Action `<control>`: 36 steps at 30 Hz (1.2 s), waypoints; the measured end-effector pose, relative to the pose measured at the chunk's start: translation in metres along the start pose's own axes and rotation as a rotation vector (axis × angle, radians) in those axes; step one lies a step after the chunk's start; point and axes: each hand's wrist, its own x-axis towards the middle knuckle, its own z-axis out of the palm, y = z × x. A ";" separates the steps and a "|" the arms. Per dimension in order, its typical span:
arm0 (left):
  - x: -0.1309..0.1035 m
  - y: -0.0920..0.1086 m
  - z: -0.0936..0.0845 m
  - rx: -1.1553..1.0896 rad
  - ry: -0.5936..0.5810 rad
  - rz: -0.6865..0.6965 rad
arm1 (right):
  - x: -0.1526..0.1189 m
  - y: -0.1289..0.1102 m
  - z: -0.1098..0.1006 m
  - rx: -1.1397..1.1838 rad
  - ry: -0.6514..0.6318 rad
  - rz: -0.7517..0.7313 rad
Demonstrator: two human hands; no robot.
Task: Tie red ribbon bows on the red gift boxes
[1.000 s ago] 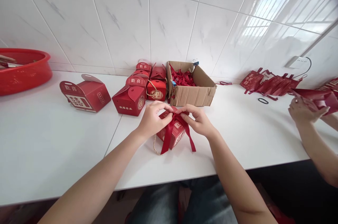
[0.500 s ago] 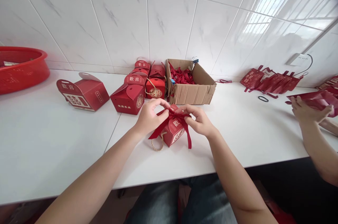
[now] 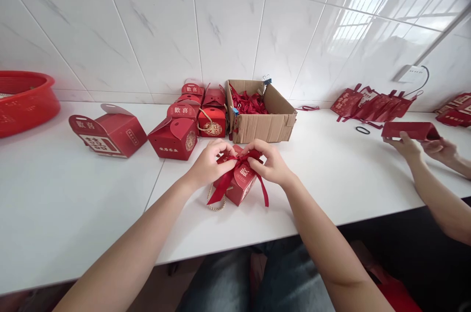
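Note:
A small red gift box with gold lettering sits on the white table before me. Across its top lies a red ribbon tied in a bow, its two tails hanging down the sides. My left hand pinches the bow's left side between thumb and fingers. On the other side my right hand is closed on the right loop. Both hands are close together over the lid and hide part of the bow. A gold rope handle rests on the table at the box's left.
Behind stands a cardboard box full of red ribbons. Several folded red gift boxes are at its left, with another gift box and a red basin farther left. At right, a co-worker's hands hold a red carton.
My hands have drawn closer together over the bow, and the left ribbon tail hangs lower. The view has shifted slightly. The co-worker has lifted and turned a red carton.

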 end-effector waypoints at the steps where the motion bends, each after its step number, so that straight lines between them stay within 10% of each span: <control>1: 0.000 0.001 0.000 -0.012 -0.023 -0.014 | 0.000 -0.001 0.001 0.004 0.005 0.003; 36: -0.001 0.009 -0.002 -0.483 -0.275 -0.172 | -0.002 -0.004 0.004 0.152 -0.049 0.190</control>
